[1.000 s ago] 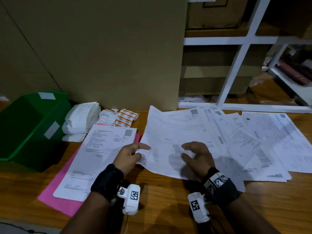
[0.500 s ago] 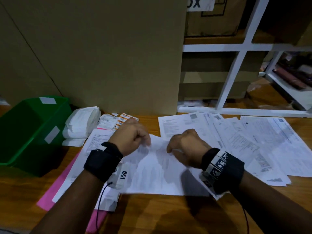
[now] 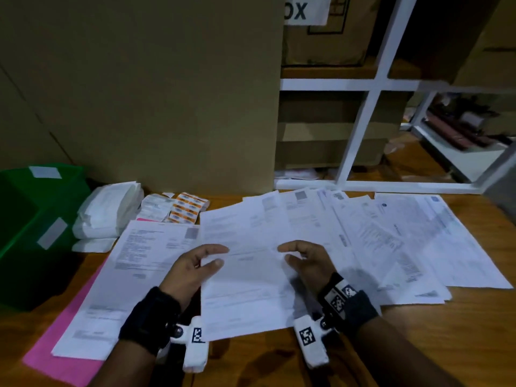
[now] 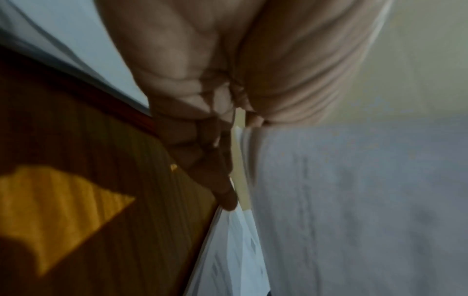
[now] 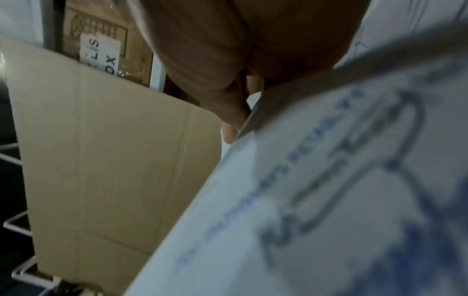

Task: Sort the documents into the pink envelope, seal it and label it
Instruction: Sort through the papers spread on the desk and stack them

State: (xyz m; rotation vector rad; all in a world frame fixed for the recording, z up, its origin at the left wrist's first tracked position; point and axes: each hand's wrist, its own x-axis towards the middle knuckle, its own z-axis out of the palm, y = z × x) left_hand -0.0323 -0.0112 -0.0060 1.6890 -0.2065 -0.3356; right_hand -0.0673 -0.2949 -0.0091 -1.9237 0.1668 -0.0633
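Both hands, left hand [image 3: 192,265] & right hand [image 3: 307,261], pinch one sheet [image 3: 245,289] by its side edges; thin, floppy, light, needs edge support w/ fingers.

1. This looks like a stockroom or back-office storage area, dimly lit.
2. A tall cardboard sheet [image 3: 156,88] stands across the upper left of the frame, hard against the back of a wooden table [image 3: 418,344].
3. At upper right, a white metal shelving frame [image 3: 371,88] holds cardboard boxes [image 3: 329,40]; one bears a paper label ending in "OX".
4. Printed documents [image 3: 391,236] lie fanned across the table's right half.
5. At left sit a green plastic bin [image 3: 33,219], folded white packets [image 3: 109,210] and sheets of orange labels [image 3: 187,210].
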